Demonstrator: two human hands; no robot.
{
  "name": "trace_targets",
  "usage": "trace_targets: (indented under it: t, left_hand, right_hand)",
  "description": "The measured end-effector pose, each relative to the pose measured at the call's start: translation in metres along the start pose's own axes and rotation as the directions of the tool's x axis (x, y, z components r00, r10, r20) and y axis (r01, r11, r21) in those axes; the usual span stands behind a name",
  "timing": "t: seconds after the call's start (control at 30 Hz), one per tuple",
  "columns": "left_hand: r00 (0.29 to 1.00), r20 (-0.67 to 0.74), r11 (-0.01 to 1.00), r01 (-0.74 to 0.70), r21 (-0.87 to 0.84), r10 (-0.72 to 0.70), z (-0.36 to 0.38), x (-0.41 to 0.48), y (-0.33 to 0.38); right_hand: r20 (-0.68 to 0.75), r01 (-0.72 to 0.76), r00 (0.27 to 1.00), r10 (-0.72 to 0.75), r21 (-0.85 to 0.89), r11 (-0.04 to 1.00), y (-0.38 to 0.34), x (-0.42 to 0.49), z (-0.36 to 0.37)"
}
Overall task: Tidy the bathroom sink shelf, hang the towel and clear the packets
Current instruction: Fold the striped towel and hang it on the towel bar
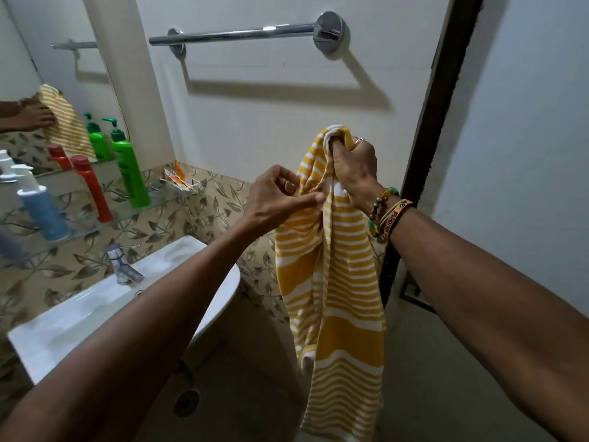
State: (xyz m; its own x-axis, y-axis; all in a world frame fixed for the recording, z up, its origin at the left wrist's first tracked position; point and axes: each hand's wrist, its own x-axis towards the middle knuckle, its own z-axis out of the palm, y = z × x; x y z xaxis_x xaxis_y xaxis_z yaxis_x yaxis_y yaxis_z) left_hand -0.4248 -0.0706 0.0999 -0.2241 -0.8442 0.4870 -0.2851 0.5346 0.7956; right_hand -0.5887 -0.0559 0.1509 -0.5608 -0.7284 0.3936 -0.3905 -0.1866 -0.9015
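A yellow towel with white stripes hangs bunched from my right hand, which grips its top end below the chrome towel rail on the white wall. My left hand pinches a fold of the towel just left of the right hand. The rail is bare. Orange and white packets lie at the right end of the glass shelf above the sink.
On the shelf stand a green pump bottle, a red bottle and a blue pump bottle. A mirror hangs behind them. A chrome tap sits on the sink. A dark door frame runs down the right.
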Motion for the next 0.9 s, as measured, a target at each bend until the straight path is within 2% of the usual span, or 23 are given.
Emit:
trace_targets:
  t: [0.1,0.2,0.27,0.43,0.5,0.6,0.67,0.8,0.9]
  left_hand:
    - [0.99,-0.032,0.957,-0.121,0.263,0.134,0.003,-0.002,-0.001]
    - [0.962,-0.083,0.889,-0.206,0.408,0.261,0.007,-0.004,-0.002]
    - [0.941,-0.163,0.871,-0.195,0.451,0.296,0.009,-0.003,-0.001]
    - [0.897,-0.409,0.936,-0.014,0.351,0.167,0.007,0.011,0.004]
    - [0.876,-0.459,0.953,-0.003,0.301,0.147,0.005,0.015,0.005]
    - [0.867,-0.449,0.952,-0.087,0.295,0.218,0.002,0.017,0.008]
    - [0.869,-0.445,0.958,-0.1,0.268,0.215,0.001,0.017,0.01]
    - [0.927,-0.37,0.997,-0.053,0.051,0.069,0.0,0.018,0.015]
    - [0.923,-0.384,0.994,-0.024,-0.109,-0.02,0.0,0.019,0.024]
  right_hand:
    - [0.04,0.013,0.999,-0.013,0.001,1.0,0.001,-0.001,-0.003]
    - [0.098,0.049,0.994,-0.046,-0.03,0.998,0.003,-0.001,-0.005]
    - [0.111,0.077,0.991,-0.07,-0.056,0.995,0.003,-0.002,-0.008]
    - [0.09,0.191,0.98,-0.178,-0.171,0.967,0.005,-0.003,-0.018]
    - [0.075,0.247,0.969,-0.235,-0.252,0.936,0.006,-0.004,-0.022]
    - [0.07,0.312,0.949,-0.308,-0.357,0.88,0.004,-0.005,-0.025]
    - [0.059,0.314,0.947,-0.317,-0.389,0.866,0.002,-0.004,-0.025]
    - [0.011,0.271,0.958,-0.286,-0.35,0.896,0.0,-0.002,-0.026]
    - [-0.02,0.239,0.965,-0.262,-0.351,0.906,0.003,-0.001,-0.028]
